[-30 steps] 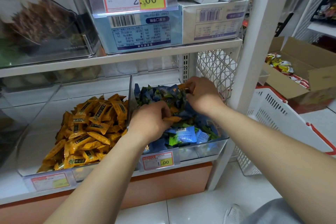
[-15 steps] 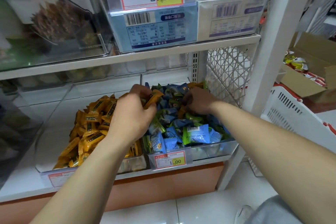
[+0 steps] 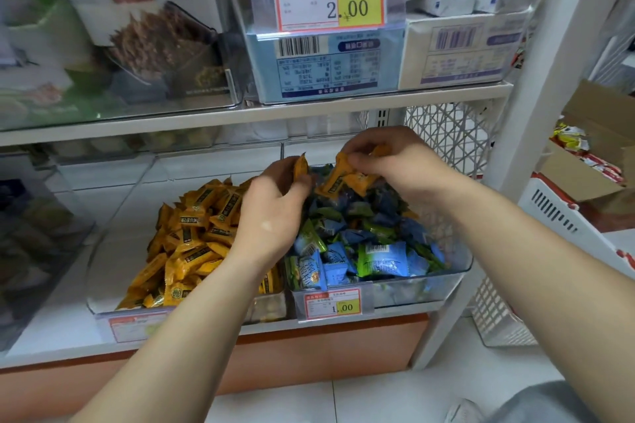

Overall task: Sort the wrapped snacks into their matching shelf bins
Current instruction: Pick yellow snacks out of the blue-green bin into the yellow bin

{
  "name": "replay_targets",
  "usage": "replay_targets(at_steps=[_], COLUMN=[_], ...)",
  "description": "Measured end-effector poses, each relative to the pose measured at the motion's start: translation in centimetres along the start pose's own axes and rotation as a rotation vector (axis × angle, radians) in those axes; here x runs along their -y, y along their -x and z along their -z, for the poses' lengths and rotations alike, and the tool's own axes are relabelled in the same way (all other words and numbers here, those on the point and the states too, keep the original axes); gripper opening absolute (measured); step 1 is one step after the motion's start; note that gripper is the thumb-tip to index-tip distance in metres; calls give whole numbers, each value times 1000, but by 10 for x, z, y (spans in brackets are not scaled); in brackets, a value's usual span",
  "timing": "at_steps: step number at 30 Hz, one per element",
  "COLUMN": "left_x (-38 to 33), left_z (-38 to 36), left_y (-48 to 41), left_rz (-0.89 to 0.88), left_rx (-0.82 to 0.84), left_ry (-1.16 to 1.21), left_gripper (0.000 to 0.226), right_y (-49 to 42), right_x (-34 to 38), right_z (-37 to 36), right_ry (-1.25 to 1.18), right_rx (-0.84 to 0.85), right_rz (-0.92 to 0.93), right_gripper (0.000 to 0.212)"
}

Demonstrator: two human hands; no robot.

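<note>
Fingers (image 3: 357, 160) of right hand (image 3: 388, 161) (now raised) pinch orange snacks (image 3: 338, 178); left hand (image 3: 271, 213) grips another.

We face a white metal shelving unit (image 3: 536, 148), its upright post rising at the right. The upper shelf board (image 3: 206, 120) runs across the view, and a white lattice side panel (image 3: 446, 134) closes the right end of the lower level. An orange-brown plinth (image 3: 326, 343) sits under the lowest board, above white floor tiles (image 3: 378, 398). To the right we see a white plastic basket (image 3: 584, 237) with red trim, and behind it an open cardboard box (image 3: 570, 178). The light is soft and even.
</note>
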State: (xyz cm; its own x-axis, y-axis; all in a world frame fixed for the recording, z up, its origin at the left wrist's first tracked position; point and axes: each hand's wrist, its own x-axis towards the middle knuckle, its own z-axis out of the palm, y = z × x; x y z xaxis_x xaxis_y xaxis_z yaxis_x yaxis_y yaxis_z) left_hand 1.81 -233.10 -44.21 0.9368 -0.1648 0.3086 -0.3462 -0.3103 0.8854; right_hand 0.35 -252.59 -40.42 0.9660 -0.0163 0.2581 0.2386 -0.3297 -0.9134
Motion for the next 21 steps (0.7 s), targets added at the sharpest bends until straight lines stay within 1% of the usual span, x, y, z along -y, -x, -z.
replay_targets(at_steps=[2,4,7,8,10,11,12,13,14,16,17,19,21], left_x=[-5,-11,-15,-15,-13,-12,-10,-10,-9,-8,-8,-8,-7], left_z=[-4,-7,-11,-12,-12,-11,-9,-7,-5,-2,-2,-1,0], left_y=[3,5,8,9,9,9,8,7,7,6,6,5,6], left_rz=[94,227,284,293,313,317,321,333,350,375,377,351,308], left_rx=[33,72,115,114,123,142,158,160,158,164,169,168,156], left_ry=[180,407,460,471,492,498,507,526,551,585,584,552,502], left_gripper=[19,23,23,20,13,16,22,28,33,44,51,62,57], right_y=[3,4,4,3,2,2,2,2,2,2,2,2,2], right_x=[2,2,-1,-2,-4,-5,-5,-5,-6,-7,-6,-6,-5], right_z=[-7,-12,-18,-20,-24,-26,-28,-29,-29,-30,-30,-31,-34], right_ry=[-159,-223,-276,-278,-269,-279,-295,-317,-342,-381,-355,-197,-116], right_rx=[53,89,94,82,28,-9,-40,-65,-81,-96,-103,-125,-130], right_rz=[-52,-72,-81,-93,-138,-169,-194,-210,-215,-207,-208,-204,-184], right_gripper=[21,17,12,16,39,52,60,62,58,44,38,27,19])
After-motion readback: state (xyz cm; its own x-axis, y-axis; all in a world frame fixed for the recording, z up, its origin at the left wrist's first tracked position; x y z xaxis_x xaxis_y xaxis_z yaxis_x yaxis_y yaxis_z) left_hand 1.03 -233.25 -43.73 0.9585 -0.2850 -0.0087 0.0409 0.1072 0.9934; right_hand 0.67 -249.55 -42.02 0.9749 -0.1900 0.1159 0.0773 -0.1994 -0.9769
